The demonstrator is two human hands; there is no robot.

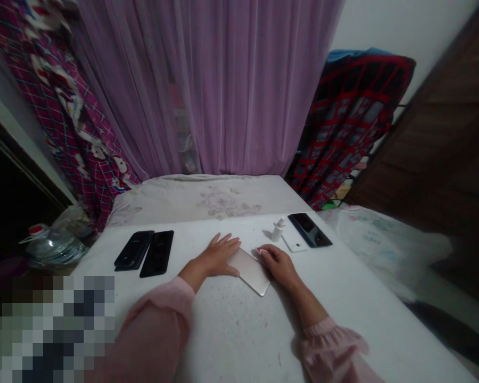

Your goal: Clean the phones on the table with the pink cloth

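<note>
A pale gold, flat smartphone (pixel 252 274) lies slantwise on the white table. My left hand (pixel 217 257) rests at its left end, fingers stretched and spread, with the thumb along the near edge. Over the phone's right part is my right hand (pixel 278 264), its fingers closed in a pinch. A small whitish, cloth-like piece (pixel 260 251) shows at those fingertips; most of it is hidden. Beyond my right hand stands a small white spray bottle (pixel 278 230). Beside the bottle lies a white phone (pixel 292 242).
A dark phone (pixel 310 230) lies at the right. Two black phones, one cased-looking (pixel 134 250) and one flat (pixel 157 254), lie at the left. A floral cloth (pixel 219 199) covers the far end, before purple curtains (pixel 239 90). A large clear bottle (pixel 51 246) stands off the table's left side.
</note>
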